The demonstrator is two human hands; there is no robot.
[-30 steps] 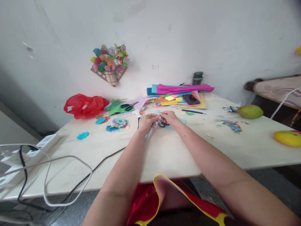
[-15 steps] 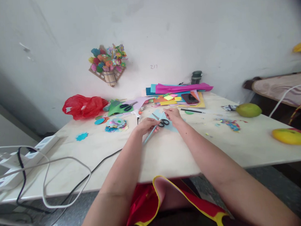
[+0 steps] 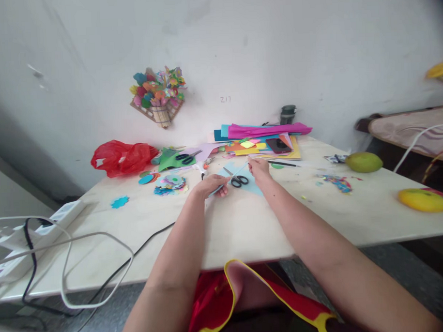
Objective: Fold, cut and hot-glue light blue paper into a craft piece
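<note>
A thin light blue strip (image 3: 240, 171), seemingly paper, runs slantwise between my two hands. My left hand (image 3: 215, 184) is closed around its nearer part. The far end is pinched by the fingertips of my right hand (image 3: 258, 168). Below the strip, black-handled scissors (image 3: 240, 182) lie with their blades slightly apart, on a light blue sheet (image 3: 256, 188). What exactly sits between the left fingers is partly hidden.
Paper flower cutouts (image 3: 170, 185) and a glue gun (image 3: 202, 169) lie left of my hands. Behind are other scissors (image 3: 185, 158), a red plastic bag (image 3: 119, 159) and coloured sheets (image 3: 264, 130). A green mango (image 3: 364, 162) lies right; cables (image 3: 100, 233) trail left.
My hands have moved apart, the right one shifting right and the left one slightly left. The strip now lies at a flatter slant between them.
</note>
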